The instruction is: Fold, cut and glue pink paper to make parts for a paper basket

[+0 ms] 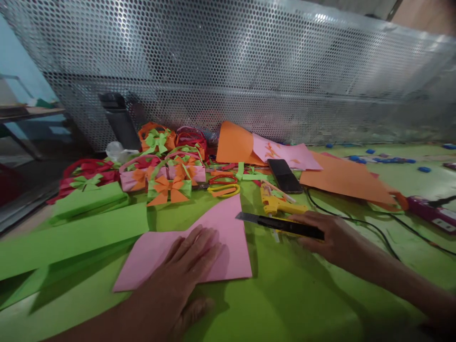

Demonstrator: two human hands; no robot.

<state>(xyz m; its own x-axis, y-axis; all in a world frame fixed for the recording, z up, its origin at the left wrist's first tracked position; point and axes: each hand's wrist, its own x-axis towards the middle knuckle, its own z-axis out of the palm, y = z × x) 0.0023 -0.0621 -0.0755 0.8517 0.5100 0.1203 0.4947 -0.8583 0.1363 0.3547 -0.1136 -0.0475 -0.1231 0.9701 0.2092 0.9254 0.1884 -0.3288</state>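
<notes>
A folded sheet of pink paper (228,251) lies on the green tabletop in front of me. My left hand (188,266) rests flat across it, fingers stretched out. In my right hand (320,232) is a black utility knife (285,225), its blade extended and pointing left. The blade tip is by the paper's upper right edge; I cannot tell whether it touches. Just behind the knife lies a yellow glue gun (278,202). Yellow-handled scissors (224,190) sit beyond the paper's top corner.
Folded green paper (78,232) covers the left side. Small paper baskets with bows (169,187) crowd the back left near a dark bottle (121,121). A phone (284,175), orange sheets (349,180) and a purple power strip (432,213) with black cables lie right. A perforated metal panel (228,71) stands behind.
</notes>
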